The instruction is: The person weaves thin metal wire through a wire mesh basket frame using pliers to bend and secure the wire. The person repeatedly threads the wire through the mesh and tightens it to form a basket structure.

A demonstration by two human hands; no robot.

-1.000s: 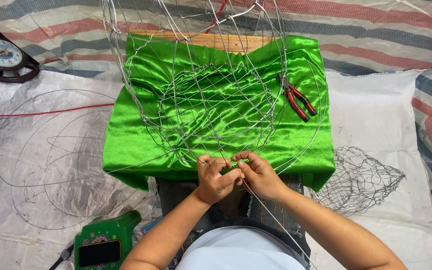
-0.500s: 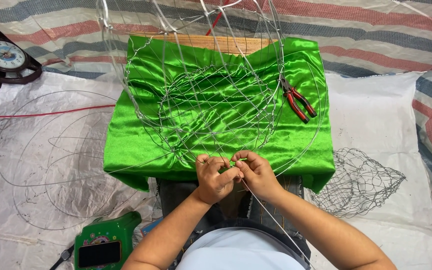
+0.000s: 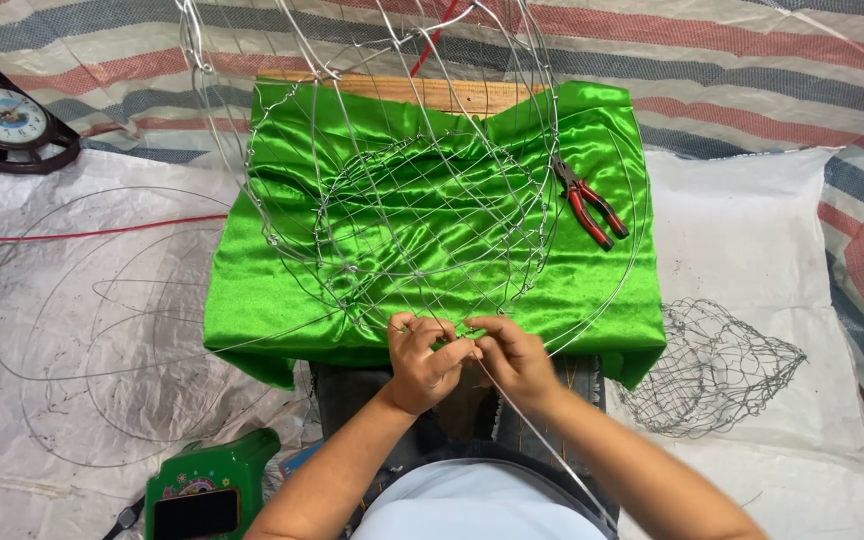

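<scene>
Both hands pinch at the near rim of the wire frame [image 3: 412,215] on the green cloth [image 3: 252,300]: left hand [image 3: 424,358] and right hand [image 3: 510,355], fingers closed on the wire, mid-twist at a joint; next comes tightening it, pliers [image 3: 588,200] well apart.

Big silvery wire mesh basket frame [image 3: 412,200], still open weave, sitting tilted on the green cloth, near edge pinched.
</scene>
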